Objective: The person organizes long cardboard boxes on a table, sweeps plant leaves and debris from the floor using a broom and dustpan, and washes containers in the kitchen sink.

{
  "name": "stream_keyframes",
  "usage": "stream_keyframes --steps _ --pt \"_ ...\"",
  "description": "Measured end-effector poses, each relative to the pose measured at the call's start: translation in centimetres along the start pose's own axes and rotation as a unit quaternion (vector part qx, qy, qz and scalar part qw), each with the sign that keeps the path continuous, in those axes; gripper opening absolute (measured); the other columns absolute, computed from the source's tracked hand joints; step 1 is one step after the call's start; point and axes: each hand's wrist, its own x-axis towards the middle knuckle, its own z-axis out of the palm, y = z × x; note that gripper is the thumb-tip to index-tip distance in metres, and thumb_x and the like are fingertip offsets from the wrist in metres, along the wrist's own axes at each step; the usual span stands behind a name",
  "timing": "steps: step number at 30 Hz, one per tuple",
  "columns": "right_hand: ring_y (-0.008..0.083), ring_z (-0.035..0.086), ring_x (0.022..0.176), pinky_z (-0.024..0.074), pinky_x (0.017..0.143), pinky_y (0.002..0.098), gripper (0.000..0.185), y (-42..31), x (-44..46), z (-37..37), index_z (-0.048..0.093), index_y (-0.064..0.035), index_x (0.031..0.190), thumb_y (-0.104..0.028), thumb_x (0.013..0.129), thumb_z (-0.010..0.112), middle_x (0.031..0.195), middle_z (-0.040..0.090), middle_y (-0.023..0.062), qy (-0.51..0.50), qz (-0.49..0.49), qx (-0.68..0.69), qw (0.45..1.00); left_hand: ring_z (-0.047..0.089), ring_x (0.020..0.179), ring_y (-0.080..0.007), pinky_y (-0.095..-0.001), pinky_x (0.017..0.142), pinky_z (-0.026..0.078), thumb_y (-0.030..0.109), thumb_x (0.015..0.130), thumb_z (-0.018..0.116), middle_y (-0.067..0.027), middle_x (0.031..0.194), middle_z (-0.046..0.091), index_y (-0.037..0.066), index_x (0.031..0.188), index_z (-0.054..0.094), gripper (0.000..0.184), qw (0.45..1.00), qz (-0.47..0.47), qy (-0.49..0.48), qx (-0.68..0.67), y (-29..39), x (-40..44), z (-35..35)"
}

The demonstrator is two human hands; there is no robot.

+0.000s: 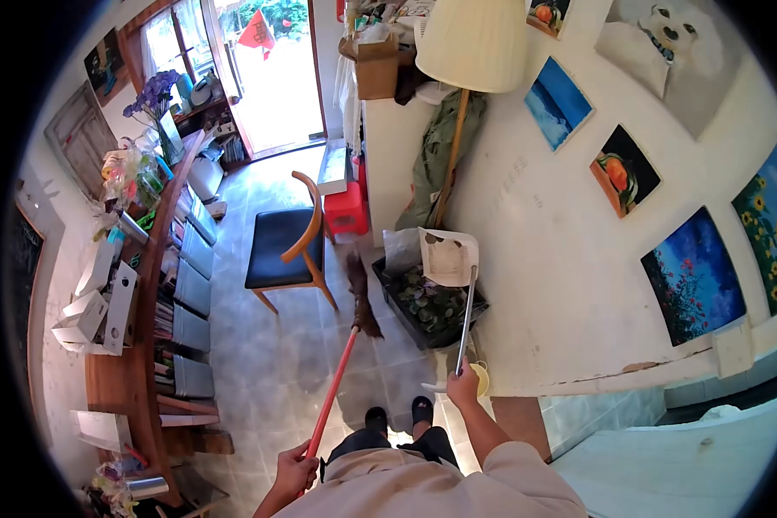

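My left hand [295,467] is closed around the red handle of a broom [333,390]. The broom's dark bristles [363,302] rest on the tiled floor, just right of a wooden chair. In my right hand [464,386] is the metal handle of a long-handled dustpan [467,321]. Its white pan [449,257] is raised over a black crate [410,316] of dark leafy plants, with some brownish dirt or staining visible in it. Whether the pan touches the crate I cannot tell.
A chair [283,250] with a black seat stands ahead, near a red stool [346,210]. A long wooden counter [158,259] runs along the left. A lamp [472,47] stands by the right wall, beside hung paintings. An open doorway [276,86] lies at the far end.
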Motion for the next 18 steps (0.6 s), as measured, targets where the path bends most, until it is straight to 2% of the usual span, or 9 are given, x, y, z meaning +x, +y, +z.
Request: stream_keyframes --steps 3,4,7,13,16,18 --pt "0.0231 0.062 0.059 0.0515 0.045 0.0348 0.056 0.9 -1.2 -0.6 0.046 0.0075 0.134 -0.005 0.081 0.061 0.077 0.063 0.0155 -0.088 0.075 0.156 0.981 0.040 0.040 -0.0095 -0.0263 0.035 0.032 -0.006 0.081 0.054 -0.0024 0.060 0.050 -0.002 0.141 0.041 0.062 1.000 -0.007 0.011 -0.009 -0.4 1.3 -0.5" --pt "0.0158 0.062 0.059 0.0479 0.038 0.0280 0.058 -1.9 -2.0 -2.5 0.042 0.0067 0.137 -0.005 0.084 0.060 0.078 0.063 0.0097 -0.131 0.136 0.237 0.953 0.041 0.040 -0.0097 -0.0264 0.035 0.032 -0.005 0.080 0.054 -0.0025 0.060 0.050 -0.003 0.141 0.041 0.062 1.000 -0.011 0.018 -0.014 -0.7 1.7 -0.8" --pt "0.0153 0.061 0.059 0.0459 0.040 0.0265 0.054 -2.6 -3.8 -3.0 0.046 0.0042 0.135 -0.003 0.084 0.061 0.079 0.062 0.0085 -0.171 0.242 0.406 0.865 0.042 0.041 -0.0108 -0.0267 0.036 0.033 -0.005 0.079 0.055 -0.0029 0.060 0.051 -0.004 0.140 0.042 0.062 0.999 -0.015 0.034 0.010 -1.1 2.4 -1.5" --pt "0.0122 0.055 0.057 0.0399 0.043 0.0244 0.026 -4.3 -7.9 0.2 0.059 -0.0027 0.118 -0.012 0.093 0.055 0.079 0.062 0.0053 -0.241 0.339 0.559 0.717 0.045 0.043 -0.0130 -0.0282 0.037 0.035 -0.004 0.078 0.056 -0.0046 0.059 0.051 -0.005 0.138 0.044 0.061 0.996 -0.047 0.059 0.047 -2.3 4.4 -4.3" --pt "0.0168 0.057 0.063 0.0447 0.049 0.0282 0.028 -4.9 -8.1 2.2 0.059 -0.0045 0.119 -0.016 0.094 0.054 0.088 0.063 0.0101 -0.273 0.373 0.553 0.693 0.046 0.043 -0.0138 -0.0287 0.037 0.035 -0.004 0.079 0.057 -0.0049 0.058 0.050 -0.005 0.136 0.046 0.059 0.995 -0.058 0.058 0.060 -2.2 5.5 -4.9" --pt "0.0188 0.056 0.058 0.0441 0.047 0.0294 0.023 -5.3 -7.8 3.3 0.060 -0.0044 0.113 -0.016 0.094 0.053 0.085 0.062 0.0103 -0.273 0.380 0.557 0.686 0.047 0.043 -0.0144 -0.0291 0.037 0.035 -0.005 0.079 0.057 -0.0049 0.058 0.051 -0.005 0.136 0.047 0.058 0.993 -0.065 0.062 0.071 -1.4 7.0 -4.9"
